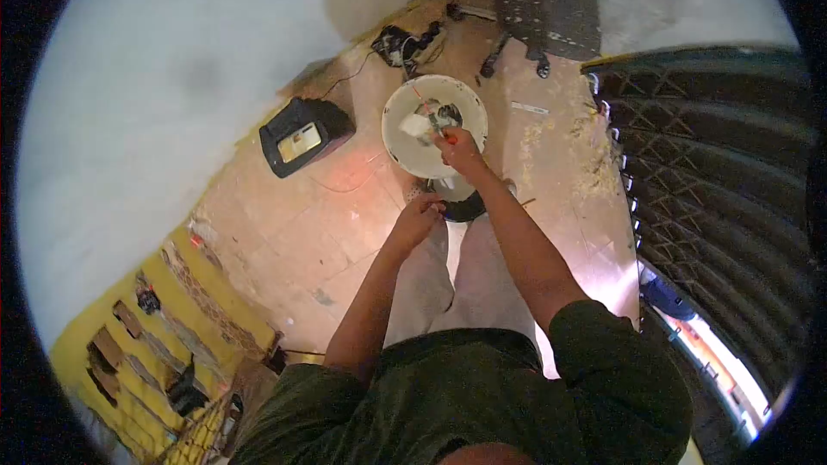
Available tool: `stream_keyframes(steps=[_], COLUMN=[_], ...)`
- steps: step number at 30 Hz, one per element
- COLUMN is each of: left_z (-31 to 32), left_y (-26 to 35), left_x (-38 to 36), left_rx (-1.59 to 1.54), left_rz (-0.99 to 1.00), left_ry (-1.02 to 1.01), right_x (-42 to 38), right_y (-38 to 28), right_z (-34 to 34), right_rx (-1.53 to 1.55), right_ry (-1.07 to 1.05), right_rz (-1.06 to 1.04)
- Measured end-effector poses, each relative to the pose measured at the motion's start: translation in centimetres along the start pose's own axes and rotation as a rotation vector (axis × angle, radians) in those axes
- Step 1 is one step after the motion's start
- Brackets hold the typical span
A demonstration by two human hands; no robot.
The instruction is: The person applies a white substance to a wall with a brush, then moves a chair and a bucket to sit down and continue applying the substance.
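Observation:
Below me is a white round basin (396, 142) with dark chips along its rim. A whitish lump (415, 126) and a dark object (448, 114) lie in it. My right hand (461, 153) is over the basin's near right part, its fingers closed round a tool with an orange-red handle (449, 138); the tool's working end is too blurred to name. Nearer my legs is a black bucket (465, 209) with something pale inside, partly hidden by my right forearm. My left hand (419, 217) is closed at the bucket's left rim.
A black box-shaped container (332, 125) stands left of the basin. Behind it are a dark tangled bundle with a cord (394, 45) and a speckled dark chair (551, 0). Shavings or crumbs (594, 164) litter the tiled floor. A dark corrugated shutter (715, 164) borders the right side.

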State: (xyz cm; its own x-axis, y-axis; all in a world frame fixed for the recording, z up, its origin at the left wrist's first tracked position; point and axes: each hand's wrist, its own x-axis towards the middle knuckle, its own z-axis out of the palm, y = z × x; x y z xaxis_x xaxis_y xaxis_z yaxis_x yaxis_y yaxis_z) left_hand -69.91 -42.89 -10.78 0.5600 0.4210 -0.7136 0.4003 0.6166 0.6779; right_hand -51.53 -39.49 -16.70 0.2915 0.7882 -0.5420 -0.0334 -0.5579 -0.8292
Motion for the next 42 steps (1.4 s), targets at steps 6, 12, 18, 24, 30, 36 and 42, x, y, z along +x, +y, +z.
stream_keyframes(steps=[6,12,18,24,30,36,42], left_z=[-4.7,-7.6,-8.5,-8.1,-6.5,-3.7,0.8], left_y=[-2.9,-6.1,-11.0,-14.0,-14.7,-14.8,-15.5], left_x=[1.7,2.1,2.7,3.7,5.2,6.4,8.5], left_rx=[-0.206,-0.183,-0.247,-0.283,-0.279,-0.354,-0.366], left_rz=[-0.081,-0.127,-0.189,-0.238,-0.238,-0.193,-0.183], left_ry=[0.182,0.311,0.359,0.354,0.347,0.458,0.444], right_x=[5.2,8.5,9.8,10.3,8.2,0.5,-3.2], right_y=[5.9,13.0,16.8,22.4,24.6,28.1,32.9], right_z=[8.0,13.1,17.9,20.6,19.4,9.7,-1.1], right_rx=[0.006,-0.137,-0.269,-0.262,-0.163,0.006,0.608], right_ry=[-0.194,-0.232,-0.251,-0.142,0.004,0.404,0.098], right_rz=[-0.001,-0.309,-0.239,-0.342,-0.408,0.020,0.951])
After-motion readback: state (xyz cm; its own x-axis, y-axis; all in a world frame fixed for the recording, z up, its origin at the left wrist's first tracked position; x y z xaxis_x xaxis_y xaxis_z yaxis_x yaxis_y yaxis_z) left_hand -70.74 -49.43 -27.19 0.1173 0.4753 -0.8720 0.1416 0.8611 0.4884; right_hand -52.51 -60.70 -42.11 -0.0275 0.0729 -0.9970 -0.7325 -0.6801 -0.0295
